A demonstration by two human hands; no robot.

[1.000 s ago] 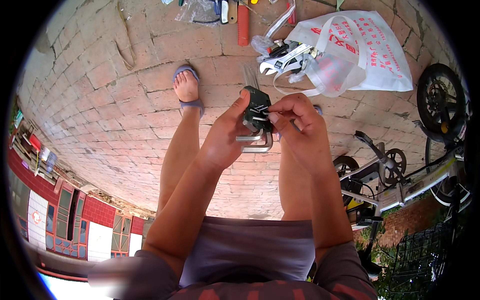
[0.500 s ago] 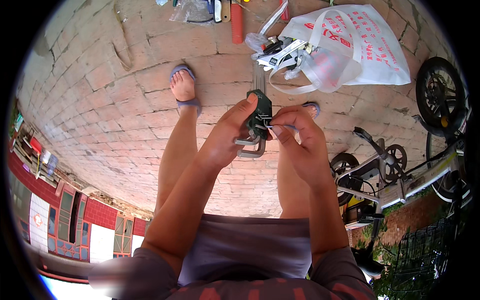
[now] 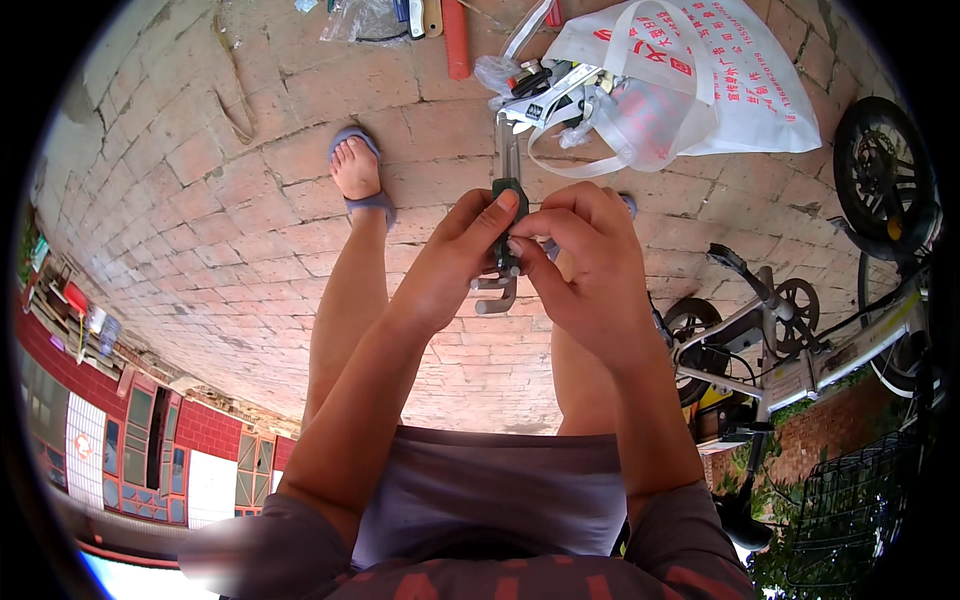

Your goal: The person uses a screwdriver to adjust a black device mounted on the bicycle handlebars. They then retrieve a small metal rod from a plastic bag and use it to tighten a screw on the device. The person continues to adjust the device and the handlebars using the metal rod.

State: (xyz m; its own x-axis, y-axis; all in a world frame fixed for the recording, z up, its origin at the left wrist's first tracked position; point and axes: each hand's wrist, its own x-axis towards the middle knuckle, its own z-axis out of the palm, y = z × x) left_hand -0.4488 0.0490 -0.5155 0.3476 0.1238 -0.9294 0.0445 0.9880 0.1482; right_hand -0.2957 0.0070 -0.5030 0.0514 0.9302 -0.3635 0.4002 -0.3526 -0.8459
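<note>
A set of L-shaped metal hex keys in a dark green holder (image 3: pixel 509 188) is held between my hands, edge-on, its long shafts (image 3: pixel 508 145) pointing away from me and thick bent ends (image 3: pixel 496 304) toward me. My left hand (image 3: pixel 445 270) is closed round the holder, thumb along its top. My right hand (image 3: pixel 585 270) is closed in a pinch at the holder's right side; the exact piece between its fingertips is hidden. Below, my sandalled left foot (image 3: pixel 355 172) stands on brick paving (image 3: pixel 220 230); my right foot is mostly hidden behind my right hand.
A white bag (image 3: pixel 770 90) with red print lies ahead-right beside metal tools (image 3: pixel 550 100) and plastic wrappers. A red strip-shaped tool (image 3: pixel 456 40) lies further left, a strap (image 3: pixel 240 115) at the upper left. A bicycle (image 3: pixel 840 355) is at my right, a red-tiled building (image 3: pixel 200 430) at the lower left.
The holder has turned from showing its flat face to edge-on. My right hand has come in closer over its side, and the whole view has shifted slightly.
</note>
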